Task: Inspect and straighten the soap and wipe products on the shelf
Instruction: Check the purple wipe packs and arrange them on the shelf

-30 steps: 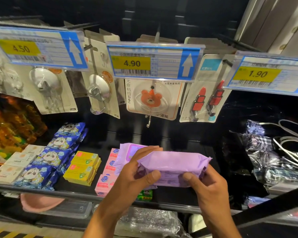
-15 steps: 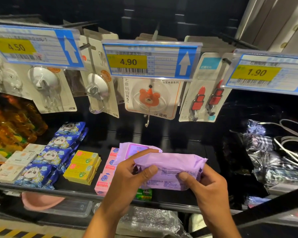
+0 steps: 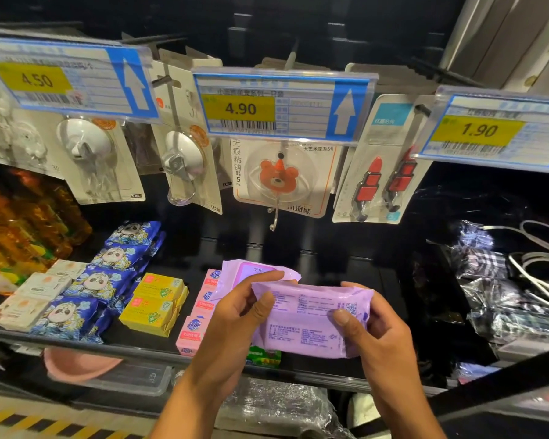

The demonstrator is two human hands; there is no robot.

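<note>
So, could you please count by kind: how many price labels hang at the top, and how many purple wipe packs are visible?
Price labels: 3 (4.50, 4.90, 1.90)
Purple wipe packs: 2 (held pack, gripped by the left hand and the right hand; second pack behind it)
Total: 5

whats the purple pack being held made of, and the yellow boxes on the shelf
The purple wipe pack looks like soft plastic film, slightly glossy: it creases and wrinkles where gripped. The yellow rectangular boxes look like printed cardboard, possibly film-wrapped: crisp square edges, faint sheen.
</note>
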